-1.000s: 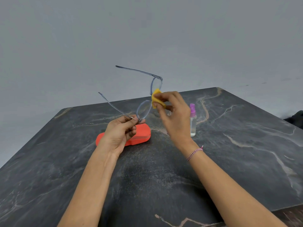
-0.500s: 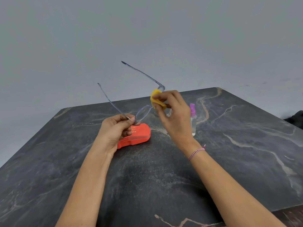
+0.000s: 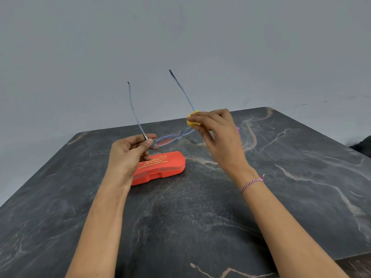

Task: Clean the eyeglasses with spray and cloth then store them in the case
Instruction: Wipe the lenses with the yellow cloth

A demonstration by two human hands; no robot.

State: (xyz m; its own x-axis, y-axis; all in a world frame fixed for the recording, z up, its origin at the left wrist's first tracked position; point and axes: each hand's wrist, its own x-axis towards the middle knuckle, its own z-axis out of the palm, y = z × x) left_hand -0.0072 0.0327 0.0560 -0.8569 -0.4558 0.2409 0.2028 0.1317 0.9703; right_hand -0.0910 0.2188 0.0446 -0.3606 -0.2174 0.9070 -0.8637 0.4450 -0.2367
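Note:
Thin blue-framed eyeglasses (image 3: 165, 141) are held above the table, both temple arms pointing up and away. My left hand (image 3: 128, 155) pinches the frame at the left hinge. My right hand (image 3: 216, 135) pinches a small yellow cloth (image 3: 192, 121) around the right lens, which the cloth and fingers hide. The closed orange case (image 3: 162, 167) with gold lettering lies on the table under the glasses, partly behind my left hand. Only a sliver of the spray bottle's purple cap (image 3: 238, 129) shows behind my right hand.
The dark marbled table (image 3: 281, 187) fills the lower view, with its far edge against a plain grey wall. A dark object (image 3: 363, 146) sits off the table's right edge.
The glasses have swung round so the lenses lie level and both arms point upward. Both hands kept their grip. The case shows more, and the spray bottle is now almost hidden.

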